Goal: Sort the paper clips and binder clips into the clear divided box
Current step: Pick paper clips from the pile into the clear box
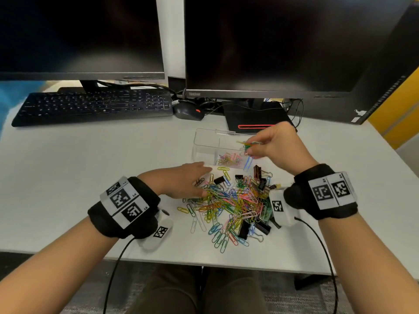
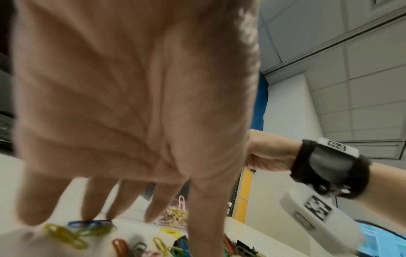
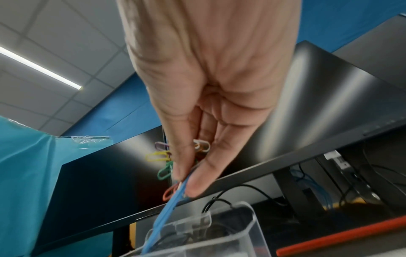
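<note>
**Clear box takes paper clips while the pile waits in front of it**

Clear plastic makes up the divided box (image 1: 205,141), which stands on the white bench (image 1: 90,159) in front of the right-hand monitor (image 1: 283,41). Its near right compartment holds a small heap of coloured paper clips (image 1: 229,159); the other compartments cannot be read through the walls.

Right hand (image 1: 277,147): raised above the box's right side, thumb and fingers pinching a bunch of paper clips (image 1: 248,145). The right wrist view shows purple, yellow, green, orange and white clips sticking out between the fingers (image 3: 204,175), and a long blue clip (image 3: 167,208) hanging down toward the box rim (image 3: 250,219).

Left hand (image 1: 181,182): low and flat just in front of the box's near left corner, fingers straight and spread, holding nothing. Its fingertips (image 2: 87,213) touch clips at the left edge of the loose pile (image 1: 231,205).

That pile lies on the bench directly in front of the box, a mix of coloured paper clips with black binder clips (image 1: 243,230) among them, mostly on its right and near sides.

Behind the box to the left sit a black keyboard (image 1: 95,107) and a mouse (image 1: 188,111).
</note>
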A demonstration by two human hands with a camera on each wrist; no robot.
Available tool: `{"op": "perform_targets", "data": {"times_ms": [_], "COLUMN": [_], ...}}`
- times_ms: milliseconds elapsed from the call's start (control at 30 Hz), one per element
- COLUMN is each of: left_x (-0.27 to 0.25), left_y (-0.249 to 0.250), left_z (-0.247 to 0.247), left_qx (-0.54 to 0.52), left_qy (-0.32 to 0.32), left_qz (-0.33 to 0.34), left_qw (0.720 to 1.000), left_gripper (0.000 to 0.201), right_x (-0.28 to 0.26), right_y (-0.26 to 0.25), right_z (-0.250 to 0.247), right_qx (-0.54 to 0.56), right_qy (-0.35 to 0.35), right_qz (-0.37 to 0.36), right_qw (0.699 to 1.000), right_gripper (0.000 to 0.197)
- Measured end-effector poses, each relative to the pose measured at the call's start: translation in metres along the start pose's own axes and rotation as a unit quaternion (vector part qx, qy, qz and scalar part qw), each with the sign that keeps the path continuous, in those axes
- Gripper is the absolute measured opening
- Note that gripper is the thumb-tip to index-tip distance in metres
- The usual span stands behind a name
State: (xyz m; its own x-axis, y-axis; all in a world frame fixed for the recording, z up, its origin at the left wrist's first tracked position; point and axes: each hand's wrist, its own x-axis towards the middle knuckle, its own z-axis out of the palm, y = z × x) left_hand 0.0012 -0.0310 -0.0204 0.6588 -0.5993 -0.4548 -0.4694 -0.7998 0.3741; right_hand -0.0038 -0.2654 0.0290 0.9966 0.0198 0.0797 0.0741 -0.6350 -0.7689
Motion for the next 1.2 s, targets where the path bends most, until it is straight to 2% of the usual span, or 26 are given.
{"op": "perform_targets", "data": {"times_ms": [100,233,300,467,567,667,733,833,900,1067,1200], "left_x": [-0.002,-0.004,-0.005,-0.008,-0.007,0.001,0.009,0.022,0.030,0.043,0.047], "left_y": [0.000,0.008,0.010,0.007,0.004,0.006,0.012,0.024,0.031,0.039,0.041], "left_z": [0.007,0.013,0.012,0.002,-0.002,0.001,0.002,0.002,0.001,0.001,0.004], "left_qx": [0.051,0.025,-0.015,-0.065,-0.056,-0.026,-0.001,0.025,0.049,0.121,0.114], "left_qy": [-0.074,-0.113,-0.099,-0.001,0.000,-0.011,0.005,0.035,0.049,0.083,0.098], "left_qz": [-0.024,0.027,0.046,0.049,0.030,0.035,0.056,0.084,0.093,0.081,0.075], "left_qw": [0.996,0.993,0.994,0.997,0.998,0.999,0.998,0.996,0.993,0.986,0.986], "left_gripper": [0.085,0.086,0.084,0.076,0.077,0.075,0.070,0.060,0.053,0.034,0.026], "right_x": [0.017,0.032,0.033,0.026,0.018,0.010,0.006,-0.001,-0.004,-0.002,0.000], "right_y": [-0.008,-0.010,-0.006,0.008,0.012,0.020,0.028,0.038,0.041,0.044,0.046], "right_z": [-0.004,0.007,0.016,0.025,0.019,0.007,0.000,-0.001,0.005,0.014,0.015], "right_qx": [0.001,-0.043,-0.068,-0.088,-0.065,-0.101,-0.156,-0.246,-0.267,-0.277,-0.261], "right_qy": [0.055,0.097,0.094,0.059,0.070,0.097,0.056,-0.103,-0.173,-0.187,-0.188], "right_qz": [-0.031,-0.071,-0.090,-0.095,-0.098,-0.087,-0.021,0.094,0.111,0.100,0.126], "right_qw": [0.998,0.992,0.989,0.990,0.991,0.986,0.986,0.959,0.941,0.937,0.938], "right_gripper": [0.021,0.017,0.016,0.022,0.028,0.030,0.035,0.050,0.057,0.043,0.028]}}
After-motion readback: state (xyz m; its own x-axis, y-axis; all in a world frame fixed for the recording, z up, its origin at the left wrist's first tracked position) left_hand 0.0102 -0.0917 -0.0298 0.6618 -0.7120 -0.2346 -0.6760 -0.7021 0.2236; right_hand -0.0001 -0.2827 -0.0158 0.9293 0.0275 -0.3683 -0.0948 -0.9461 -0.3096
